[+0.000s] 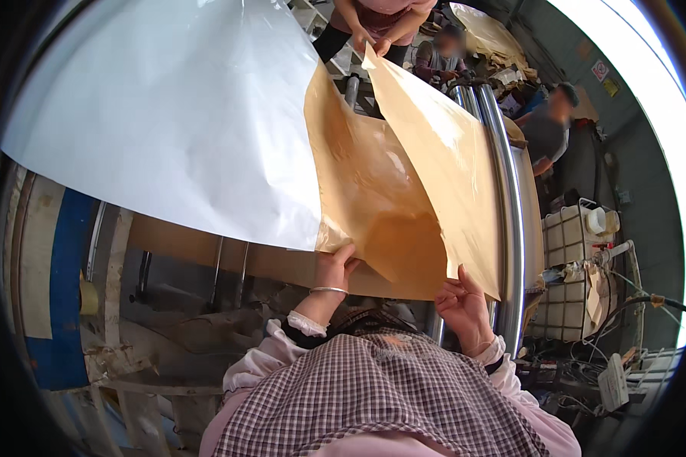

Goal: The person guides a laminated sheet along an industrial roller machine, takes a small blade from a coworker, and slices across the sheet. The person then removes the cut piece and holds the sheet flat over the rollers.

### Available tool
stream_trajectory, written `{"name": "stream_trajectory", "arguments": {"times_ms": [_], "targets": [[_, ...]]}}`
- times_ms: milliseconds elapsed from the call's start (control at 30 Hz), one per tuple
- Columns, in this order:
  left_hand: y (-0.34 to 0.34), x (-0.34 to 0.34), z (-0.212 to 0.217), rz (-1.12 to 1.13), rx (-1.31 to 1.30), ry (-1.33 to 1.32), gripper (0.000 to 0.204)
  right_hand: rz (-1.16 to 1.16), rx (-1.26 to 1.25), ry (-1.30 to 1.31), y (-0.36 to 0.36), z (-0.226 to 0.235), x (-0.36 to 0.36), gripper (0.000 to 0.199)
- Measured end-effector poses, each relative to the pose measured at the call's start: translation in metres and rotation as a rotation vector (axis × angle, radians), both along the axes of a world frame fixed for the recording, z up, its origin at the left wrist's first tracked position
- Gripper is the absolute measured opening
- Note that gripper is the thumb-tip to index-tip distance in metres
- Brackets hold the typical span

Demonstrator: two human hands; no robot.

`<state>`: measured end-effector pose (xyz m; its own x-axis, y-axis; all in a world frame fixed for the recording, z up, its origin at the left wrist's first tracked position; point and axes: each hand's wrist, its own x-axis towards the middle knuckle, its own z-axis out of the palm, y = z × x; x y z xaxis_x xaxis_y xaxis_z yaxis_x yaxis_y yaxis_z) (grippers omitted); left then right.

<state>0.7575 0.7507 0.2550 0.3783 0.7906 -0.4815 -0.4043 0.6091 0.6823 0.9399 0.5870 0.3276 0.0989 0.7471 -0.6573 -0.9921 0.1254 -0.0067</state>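
My left hand [332, 276], with a bangle at the wrist, is closed on the near corner of a glossy tan sheet [351, 164], where it meets a large white sheet [175, 114]. The white sheet spreads away to the far left. My right hand [465, 306] pinches the near edge of a second tan stretch of sheet [450, 145], thumb up. This stretch slopes toward the metal rollers on the right. Between my hands the tan material dips and shows a darker fold. Across from me, a co-worker's hands [377, 42] hold the far corner of the right-hand stretch.
Shiny metal rollers [503, 190] stand at the right. Beyond them are a caged white tank [572, 263], pipes and cables. A frame with a blue strip [62, 289] lies at the left. Two more people, one in dark clothing [547, 129], are at the far right.
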Motion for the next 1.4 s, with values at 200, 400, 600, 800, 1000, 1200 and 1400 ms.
{"name": "stream_trajectory", "arguments": {"times_ms": [200, 400, 600, 800, 1000, 1200, 1400], "targets": [[0.002, 0.001, -0.005, 0.043, -0.042, 0.006, 0.028, 0.022, 0.021, -0.015, -0.003, 0.004, -0.008, 0.028], [0.004, -0.001, -0.004, 0.008, -0.017, 0.008, 0.027, 0.011, 0.020, -0.009, -0.005, 0.011, -0.017, 0.016], [0.007, -0.003, -0.005, 0.021, -0.044, -0.005, 0.033, 0.018, 0.043, -0.071, -0.004, 0.008, -0.019, 0.015], [0.009, -0.003, -0.009, 0.026, -0.004, 0.024, 0.030, 0.034, 0.096, -0.059, -0.007, 0.000, -0.017, 0.013], [0.012, -0.006, -0.014, 0.018, 0.016, 0.005, 0.029, 0.058, 0.021, -0.016, -0.005, 0.002, -0.020, 0.018], [0.014, -0.010, -0.015, 0.006, -0.042, -0.017, 0.036, 0.039, 0.041, -0.042, -0.001, 0.004, -0.027, 0.016], [0.010, -0.007, -0.011, 0.012, -0.026, -0.014, 0.035, 0.091, 0.044, -0.035, -0.005, -0.001, -0.028, 0.014]]}}
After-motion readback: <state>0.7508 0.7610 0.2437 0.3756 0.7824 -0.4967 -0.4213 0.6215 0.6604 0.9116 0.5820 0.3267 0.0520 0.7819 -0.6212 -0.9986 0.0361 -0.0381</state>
